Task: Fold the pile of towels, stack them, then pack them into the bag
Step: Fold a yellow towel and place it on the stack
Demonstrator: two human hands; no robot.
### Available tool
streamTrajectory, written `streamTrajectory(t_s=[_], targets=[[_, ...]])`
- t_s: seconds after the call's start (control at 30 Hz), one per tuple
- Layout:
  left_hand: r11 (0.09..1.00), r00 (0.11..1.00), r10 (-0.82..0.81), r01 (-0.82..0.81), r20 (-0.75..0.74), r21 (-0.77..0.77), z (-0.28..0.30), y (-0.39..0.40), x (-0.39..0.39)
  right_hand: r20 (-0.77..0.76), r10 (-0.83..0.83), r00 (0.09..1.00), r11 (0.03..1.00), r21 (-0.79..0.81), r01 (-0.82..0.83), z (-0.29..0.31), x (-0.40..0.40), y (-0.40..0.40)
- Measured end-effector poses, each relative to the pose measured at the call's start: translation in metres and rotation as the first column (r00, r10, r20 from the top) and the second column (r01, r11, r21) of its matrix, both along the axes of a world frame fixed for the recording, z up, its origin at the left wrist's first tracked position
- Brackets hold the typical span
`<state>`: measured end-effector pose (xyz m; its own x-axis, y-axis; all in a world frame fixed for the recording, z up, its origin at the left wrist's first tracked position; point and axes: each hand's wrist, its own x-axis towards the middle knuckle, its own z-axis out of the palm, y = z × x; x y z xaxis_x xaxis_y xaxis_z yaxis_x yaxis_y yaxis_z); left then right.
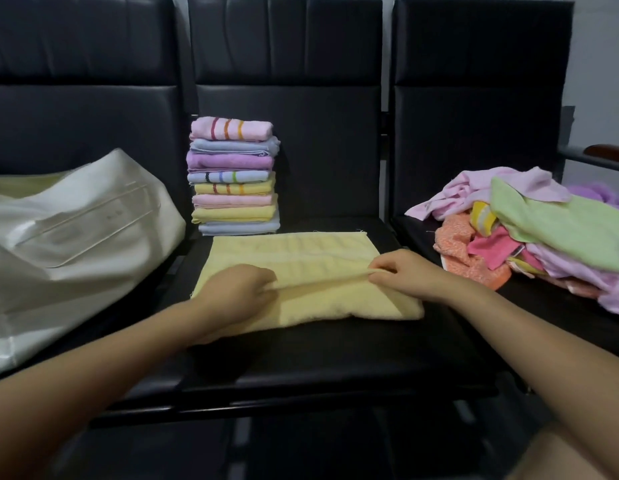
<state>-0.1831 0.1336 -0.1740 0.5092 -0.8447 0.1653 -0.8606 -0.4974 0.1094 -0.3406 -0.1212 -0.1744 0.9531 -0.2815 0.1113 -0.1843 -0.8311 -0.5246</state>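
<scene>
A pale yellow towel [322, 271] lies on the middle black seat, its near part doubled over. My left hand [240, 289] pinches the folded edge on the left side. My right hand [401, 271] pinches the same edge on the right. Behind the towel, at the seat's back left, stands a stack of several folded towels [233, 176] in pink, blue, purple and yellow. A heap of unfolded towels [530, 230] in pink, green and orange covers the right seat. The white bag [76, 230] lies slumped on the left seat.
Three black padded seats [318, 348] stand in a row with tall backrests. A wooden armrest [606, 152] juts out at the far right. The front half of the middle seat shows bare black padding below the towel.
</scene>
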Motion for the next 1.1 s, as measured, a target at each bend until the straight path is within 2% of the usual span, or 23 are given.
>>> streamTrajectory(t_s=[0.13,0.23,0.27,0.4,0.5,0.57,0.63,0.73,0.8,0.87,1.0,1.1], targets=[[0.99,0.987,0.132,-0.136,-0.089,-0.035,0.002,0.03,0.043,0.114,-0.172,0.978,0.975,0.162,0.152,-0.004,0.005,-0.011],[0.964,0.949,0.217,-0.244,-0.229,-0.101,-0.002,0.043,0.055,0.219,-0.354,0.909,0.846,0.489,0.212,-0.009,0.005,-0.008],[0.952,0.929,0.236,-0.279,-0.285,-0.122,-0.003,0.046,0.055,0.221,-0.388,0.895,0.81,0.544,0.217,-0.011,0.005,-0.005],[0.882,0.794,0.186,-0.395,-0.579,-0.258,0.001,0.053,0.047,0.117,-0.407,0.906,0.79,0.543,0.285,-0.015,0.001,0.005],[0.858,0.708,0.099,-0.417,-0.699,-0.301,0.003,0.056,0.043,0.02,-0.374,0.927,0.721,0.635,0.277,-0.008,-0.007,0.008],[0.891,0.721,0.124,-0.384,-0.682,-0.244,0.005,0.061,0.043,-0.025,-0.334,0.942,0.732,0.623,0.276,-0.003,-0.01,0.009],[0.937,0.807,0.187,-0.318,-0.56,-0.145,0.007,0.067,0.047,-0.027,-0.329,0.944,0.757,0.589,0.281,0.001,-0.011,0.006],[0.945,0.862,0.245,-0.315,-0.444,-0.089,0.013,0.072,0.056,0.036,-0.285,0.958,0.681,0.71,0.176,0.007,-0.007,-0.002],[0.928,0.867,0.289,-0.358,-0.407,-0.104,0.015,0.069,0.065,0.088,-0.269,0.959,0.648,0.753,0.113,0.008,-0.001,-0.009],[0.901,0.856,0.316,-0.405,-0.408,-0.152,0.013,0.061,0.076,0.133,-0.312,0.941,0.658,0.744,0.113,0.008,0.008,-0.012],[0.83,0.83,0.34,-0.486,-0.443,-0.273,0.01,0.033,0.093,0.189,-0.524,0.83,0.691,0.664,0.285,0.011,0.037,-0.013],[0.777,0.835,0.371,-0.519,-0.406,-0.356,0.008,0.014,0.112,0.27,-0.579,0.769,0.715,0.621,0.32,0.008,0.064,-0.02]])
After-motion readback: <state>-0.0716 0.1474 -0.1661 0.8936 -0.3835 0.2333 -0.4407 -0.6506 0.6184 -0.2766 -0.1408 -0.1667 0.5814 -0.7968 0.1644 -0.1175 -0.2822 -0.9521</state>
